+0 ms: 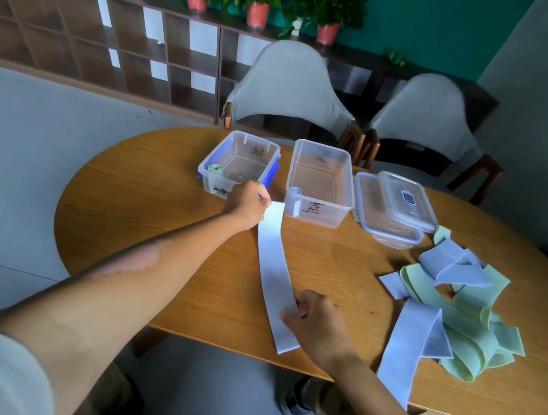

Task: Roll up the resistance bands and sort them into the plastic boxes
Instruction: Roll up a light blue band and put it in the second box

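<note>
A long pale blue resistance band (273, 269) lies stretched flat on the wooden table (149, 199). My left hand (249, 202) pinches its far end beside the boxes. My right hand (315, 319) grips the band near its near end at the table's front edge. Two clear plastic boxes stand behind: the left box (240, 163) with blue clips holds a rolled green band (216, 169), the right box (320, 182) holds a rolled blue band (294, 191). A loose pile of blue and green bands (453, 308) lies at the right.
Two clear lids (396, 208) are stacked right of the boxes. Two grey chairs (294, 85) stand behind the table. A wooden shelf unit (90, 36) with potted plants lines the far wall. One blue band (403, 354) hangs over the table's front edge.
</note>
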Tool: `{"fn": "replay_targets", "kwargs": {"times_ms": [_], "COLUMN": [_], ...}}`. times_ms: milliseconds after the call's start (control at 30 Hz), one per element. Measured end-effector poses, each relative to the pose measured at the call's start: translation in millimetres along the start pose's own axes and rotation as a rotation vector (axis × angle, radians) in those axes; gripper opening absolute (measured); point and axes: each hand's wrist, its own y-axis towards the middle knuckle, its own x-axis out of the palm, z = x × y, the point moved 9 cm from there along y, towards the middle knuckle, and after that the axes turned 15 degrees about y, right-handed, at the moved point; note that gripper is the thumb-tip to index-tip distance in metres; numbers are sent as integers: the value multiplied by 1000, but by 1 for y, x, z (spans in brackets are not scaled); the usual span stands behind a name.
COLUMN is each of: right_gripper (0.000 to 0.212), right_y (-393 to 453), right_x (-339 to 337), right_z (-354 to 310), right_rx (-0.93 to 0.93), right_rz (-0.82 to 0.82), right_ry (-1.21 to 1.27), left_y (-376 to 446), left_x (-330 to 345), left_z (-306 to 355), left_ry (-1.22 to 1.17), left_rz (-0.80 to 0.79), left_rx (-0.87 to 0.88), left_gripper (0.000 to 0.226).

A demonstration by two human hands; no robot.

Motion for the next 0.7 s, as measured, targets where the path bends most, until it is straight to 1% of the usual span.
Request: {"fn": "replay_targets", "kwargs": {"times_ms": [100, 200, 267, 400, 467, 533, 633, 700], "right_gripper": [13, 17, 19, 15, 16, 22, 31, 24], "right_y": [-2, -1, -2, -4, -6, -10, -16, -20], "right_x": [1, 5, 7, 12, 13, 11, -1, -9], "right_z": [7, 14, 13, 8, 3, 0, 3, 7], "right_rx": [25, 63, 68, 50, 15, -19, -22, -26], "right_rz": [-15, -52, -55, -70, -104, -109, -33, 9], "right_ry": [58, 295, 402, 482, 454, 385, 232, 136], "left_y": [3, -2, -9, -34, -54, -77, -113, -136], "left_x": [8, 10, 7, 1, 2, 2, 6, 8], "left_z": [-7, -11, -12, -13, -14, -17, -20, -21], "left_ry": [-29, -60, -82, -209, -261, -294, -320, -314], "left_rz": [-2, 11, 35, 36, 12, -1, -19, -25], "left_rx": [-25, -22, 3, 51, 66, 82, 115, 129], "left_gripper": [13, 20, 22, 18, 15, 13, 11, 12]}}
